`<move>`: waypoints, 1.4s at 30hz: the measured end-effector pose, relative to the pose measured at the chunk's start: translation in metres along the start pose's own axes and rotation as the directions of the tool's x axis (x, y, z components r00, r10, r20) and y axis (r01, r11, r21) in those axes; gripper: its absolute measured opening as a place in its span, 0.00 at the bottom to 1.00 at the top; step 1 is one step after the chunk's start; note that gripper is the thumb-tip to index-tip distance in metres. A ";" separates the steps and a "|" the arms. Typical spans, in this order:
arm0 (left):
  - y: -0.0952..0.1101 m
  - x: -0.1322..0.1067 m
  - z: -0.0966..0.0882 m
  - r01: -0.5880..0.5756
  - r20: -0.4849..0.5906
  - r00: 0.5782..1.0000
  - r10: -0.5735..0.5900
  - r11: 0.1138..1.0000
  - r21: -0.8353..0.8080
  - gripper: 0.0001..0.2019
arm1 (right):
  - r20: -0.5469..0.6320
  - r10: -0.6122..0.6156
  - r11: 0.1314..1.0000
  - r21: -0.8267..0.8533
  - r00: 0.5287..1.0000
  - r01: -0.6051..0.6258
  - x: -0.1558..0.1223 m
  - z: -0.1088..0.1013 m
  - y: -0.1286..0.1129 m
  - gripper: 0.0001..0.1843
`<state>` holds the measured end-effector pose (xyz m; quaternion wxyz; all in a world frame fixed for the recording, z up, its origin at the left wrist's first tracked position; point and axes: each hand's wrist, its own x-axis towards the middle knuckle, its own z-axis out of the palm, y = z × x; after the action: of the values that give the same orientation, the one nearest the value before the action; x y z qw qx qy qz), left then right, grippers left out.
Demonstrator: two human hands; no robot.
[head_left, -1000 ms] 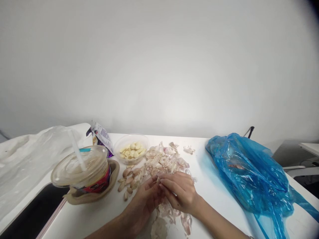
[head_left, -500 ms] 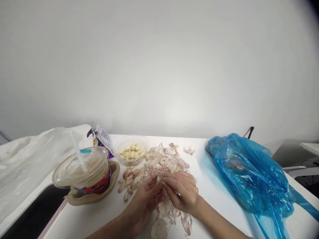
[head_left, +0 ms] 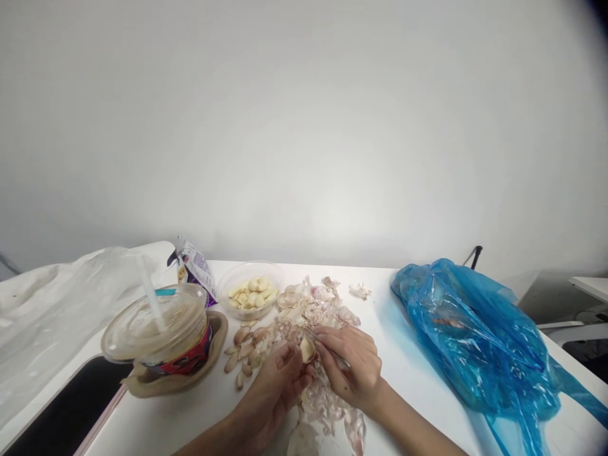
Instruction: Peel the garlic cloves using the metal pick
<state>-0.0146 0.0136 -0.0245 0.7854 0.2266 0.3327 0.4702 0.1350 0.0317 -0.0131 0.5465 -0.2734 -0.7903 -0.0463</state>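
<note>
"Where's the garlic clove [head_left: 308, 350]?"

"Between the two hands, pale side showing. The left hand [head_left: 280, 380] pinches it by thumb and fingertips; the right hand [head_left: 354, 364] has thumb and forefinger drawn together at its right edge. Whether skin is caught there, I can't tell."

"And around it?"

"One heap of papery skins [head_left: 320, 309] behind and under the hands, and roughly ten unpeeled cloves [head_left: 246, 350] on the left; they overlap, so no exact count."

"Containers?"

"One clear bowl [head_left: 240, 271] behind those, with peeled cloves [head_left: 253, 293] piled in it, well over ten. Left of it, one lidded cup [head_left: 185, 362] with brownish contents and one straw [head_left: 151, 294], sitting in a tan holder [head_left: 218, 345]."

"Anything more?"

"One purple packet [head_left: 197, 269] behind the cup, and one blue plastic bag [head_left: 475, 342] far right. Something brownish shows through; what, I can't tell."
</note>
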 end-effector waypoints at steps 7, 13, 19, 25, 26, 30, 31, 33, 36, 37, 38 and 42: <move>0.001 0.000 -0.001 -0.025 -0.031 0.999 0.025 1.000 0.002 0.06 | -0.007 0.011 1.000 0.013 1.000 -0.011 0.001 0.000 0.000 0.14; 0.001 -0.001 0.001 -0.030 -0.033 0.999 0.030 1.000 -0.002 0.07 | -0.002 0.012 1.000 0.020 1.000 -0.012 -0.001 -0.001 0.001 0.14; 0.000 -0.001 -0.001 -0.035 -0.025 0.999 0.034 0.999 -0.015 0.06 | 0.003 0.006 1.000 0.019 1.000 -0.007 0.000 -0.001 0.001 0.13; -0.001 0.001 -0.002 -0.027 -0.006 1.000 0.027 0.999 -0.024 0.06 | 0.008 -0.020 1.000 0.019 1.000 0.020 0.000 0.000 0.003 0.13; -0.001 0.000 -0.001 -0.024 -0.004 1.000 0.023 0.999 -0.024 0.07 | 0.007 -0.024 1.000 0.019 1.000 0.024 0.000 0.000 0.003 0.13; 0.000 -0.001 0.002 -0.021 0.005 1.000 0.022 0.999 -0.023 0.07 | 0.004 -0.023 1.000 0.016 1.000 0.023 0.000 -0.001 0.002 0.13; 0.000 -0.002 0.003 -0.020 0.010 1.000 0.021 1.000 -0.023 0.06 | 0.007 -0.022 1.000 0.017 1.000 0.022 0.001 -0.001 0.002 0.14; 0.001 -0.002 0.004 -0.015 0.018 1.000 0.015 1.000 -0.021 0.06 | 0.009 -0.023 1.000 0.019 1.000 0.023 0.002 -0.002 0.001 0.15; 0.002 -0.003 0.006 -0.010 0.018 1.000 0.010 1.000 -0.026 0.04 | 0.004 -0.026 0.999 0.020 1.000 0.026 0.002 -0.002 0.001 0.14; 0.003 -0.003 0.006 -0.007 0.016 1.000 0.008 1.000 -0.030 0.03 | 0.001 -0.026 0.999 0.019 1.000 0.026 0.002 -0.002 0.001 0.14; 0.003 -0.002 0.006 -0.005 0.016 1.000 0.006 0.999 -0.035 0.03 | -0.001 -0.024 1.000 0.018 1.000 0.024 0.002 -0.002 0.001 0.13; 0.003 -0.003 0.006 0.005 0.017 1.000 -0.004 0.999 -0.054 0.04 | -0.007 -0.015 1.000 0.010 1.000 0.015 0.003 -0.003 0.000 0.13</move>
<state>-0.0130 0.0120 -0.0175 0.7951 0.2087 0.3137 0.4752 0.1368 0.0320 -0.0099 0.5501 -0.2645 -0.7907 -0.0472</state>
